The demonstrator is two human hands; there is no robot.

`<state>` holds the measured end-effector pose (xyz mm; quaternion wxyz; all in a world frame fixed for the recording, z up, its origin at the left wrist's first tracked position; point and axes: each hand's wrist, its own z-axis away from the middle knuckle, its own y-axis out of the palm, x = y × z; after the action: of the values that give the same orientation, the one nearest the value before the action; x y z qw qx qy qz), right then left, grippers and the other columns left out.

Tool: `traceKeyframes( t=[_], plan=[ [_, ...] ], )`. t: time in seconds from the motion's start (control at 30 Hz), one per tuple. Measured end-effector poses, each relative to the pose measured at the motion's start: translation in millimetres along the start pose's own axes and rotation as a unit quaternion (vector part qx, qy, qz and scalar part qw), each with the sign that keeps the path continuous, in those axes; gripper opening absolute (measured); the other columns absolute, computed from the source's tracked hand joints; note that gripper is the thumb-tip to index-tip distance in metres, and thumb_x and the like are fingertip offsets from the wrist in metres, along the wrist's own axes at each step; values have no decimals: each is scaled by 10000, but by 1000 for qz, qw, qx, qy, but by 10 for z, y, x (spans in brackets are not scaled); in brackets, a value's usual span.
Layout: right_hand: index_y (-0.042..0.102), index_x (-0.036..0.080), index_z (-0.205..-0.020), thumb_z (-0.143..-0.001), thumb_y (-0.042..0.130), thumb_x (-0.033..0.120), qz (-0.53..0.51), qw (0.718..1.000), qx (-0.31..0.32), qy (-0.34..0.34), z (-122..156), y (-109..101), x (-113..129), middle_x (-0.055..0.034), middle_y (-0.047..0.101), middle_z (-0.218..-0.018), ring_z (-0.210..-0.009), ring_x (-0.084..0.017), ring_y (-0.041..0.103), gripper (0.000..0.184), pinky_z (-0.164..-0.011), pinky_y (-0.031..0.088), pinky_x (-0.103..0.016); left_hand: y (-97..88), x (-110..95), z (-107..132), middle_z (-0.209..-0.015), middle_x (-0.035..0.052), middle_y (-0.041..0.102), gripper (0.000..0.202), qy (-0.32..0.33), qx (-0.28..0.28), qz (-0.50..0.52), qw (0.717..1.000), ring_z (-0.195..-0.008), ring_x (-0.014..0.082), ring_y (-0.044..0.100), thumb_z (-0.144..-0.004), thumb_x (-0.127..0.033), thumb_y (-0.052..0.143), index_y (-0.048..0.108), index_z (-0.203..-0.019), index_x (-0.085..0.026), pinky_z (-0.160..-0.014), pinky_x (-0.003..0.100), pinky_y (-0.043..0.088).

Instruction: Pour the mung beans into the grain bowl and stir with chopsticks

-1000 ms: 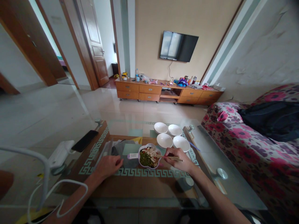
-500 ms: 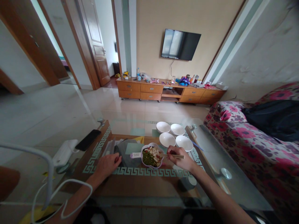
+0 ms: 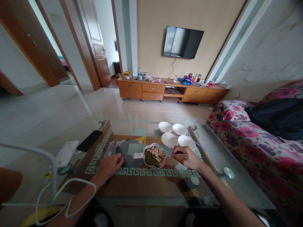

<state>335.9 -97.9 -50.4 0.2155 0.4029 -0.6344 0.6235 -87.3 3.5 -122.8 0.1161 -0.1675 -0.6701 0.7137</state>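
Glass counter (image 3: 132, 186), flower-shaped dish (image 3: 148, 146) near the middle, chopsticks (image 3: 168, 154) reaching in from the right
White bowls (image 3: 169, 140) beyond, far right; dish between the hands, food (image 3: 149, 158) in it; left hand (image 3: 110, 165) loosely curled, can't tell if closed; right hand (image 3: 188, 158) grip clamped on chopsticks, tips at the food; step, judged: stirring or picking; next move calls for steady pinch

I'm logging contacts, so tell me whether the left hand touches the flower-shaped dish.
Apart. The head view shows a clear gap between the left hand and the labelled tab of the flower-shaped dish.
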Motion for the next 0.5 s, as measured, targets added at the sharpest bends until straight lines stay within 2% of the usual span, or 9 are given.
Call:
traceKeyframes(
  t=[0.27, 0.5],
  plan=[
    [679, 207, -833, -968, 672, 272, 46, 997, 24, -55, -8, 120, -51, -21, 724, -758, -645, -161, 626, 150, -630, 460, -278, -6, -8, -9, -856, 81, 774, 355, -5, 11, -11, 1000, -827, 289, 743, -1078, -405, 403, 635, -869, -235, -668, 352, 376],
    [660, 215, -884, -1026, 647, 290, 64, 994, 46, -78, -12, 150, -55, -18, 722, -797, -677, -173, 644, 161, -641, 448, -277, 10, 4, 3, -859, 82, 776, 358, 2, 9, -22, 1000, -841, 284, 744, -1091, -400, 392, 635, -888, -232, -673, 352, 370]
  ],
)
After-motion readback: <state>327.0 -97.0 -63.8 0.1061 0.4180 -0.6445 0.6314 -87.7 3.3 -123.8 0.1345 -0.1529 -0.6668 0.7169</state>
